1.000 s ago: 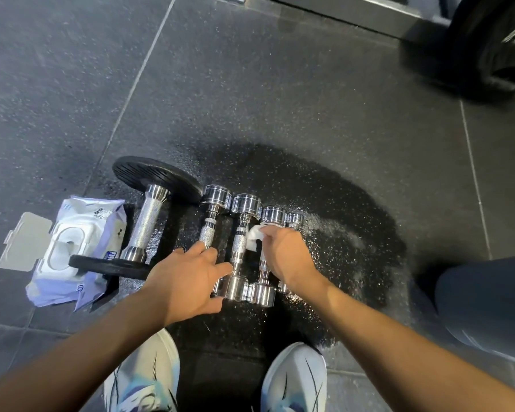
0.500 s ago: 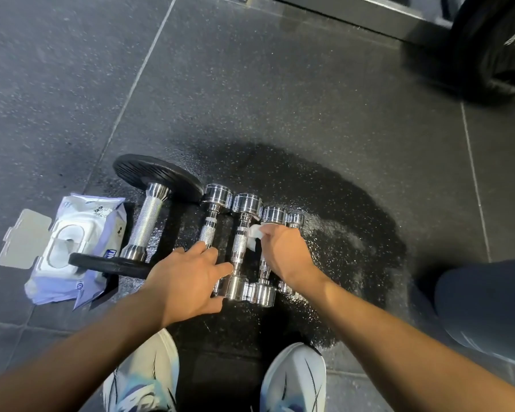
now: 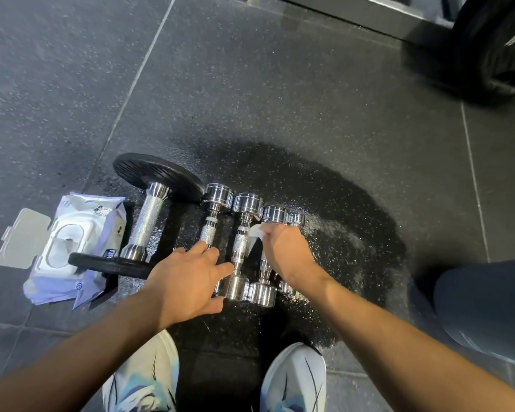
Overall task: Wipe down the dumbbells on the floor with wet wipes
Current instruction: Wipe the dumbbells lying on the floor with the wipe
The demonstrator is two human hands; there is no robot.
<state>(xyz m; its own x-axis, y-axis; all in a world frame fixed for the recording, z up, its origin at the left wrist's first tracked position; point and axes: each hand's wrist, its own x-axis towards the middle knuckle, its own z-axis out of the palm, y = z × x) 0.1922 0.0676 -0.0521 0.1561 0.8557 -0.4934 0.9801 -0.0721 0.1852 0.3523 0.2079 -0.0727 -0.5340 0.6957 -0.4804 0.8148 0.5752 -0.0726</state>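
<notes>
Several chrome dumbbells (image 3: 241,242) lie side by side on the dark rubber floor, in a wet patch. Left of them lies a bigger dumbbell with black plates (image 3: 149,218). My right hand (image 3: 286,254) is shut on a white wet wipe (image 3: 254,234) and presses it on the handle of the third chrome dumbbell (image 3: 272,215), hiding most of that handle. My left hand (image 3: 188,281) rests flat, fingers spread, over the near end of the leftmost chrome dumbbell (image 3: 216,197) and holds nothing.
An opened pack of wet wipes (image 3: 72,248), lid flipped out to the left, lies beside the black-plate dumbbell. My two white shoes (image 3: 295,379) stand just below the dumbbells. A large black weight plate (image 3: 500,46) stands at the top right. A dark-clad knee (image 3: 488,304) is at the right.
My right hand has shifted slightly along the dumbbell handle with the wipe. My left hand stays in place.
</notes>
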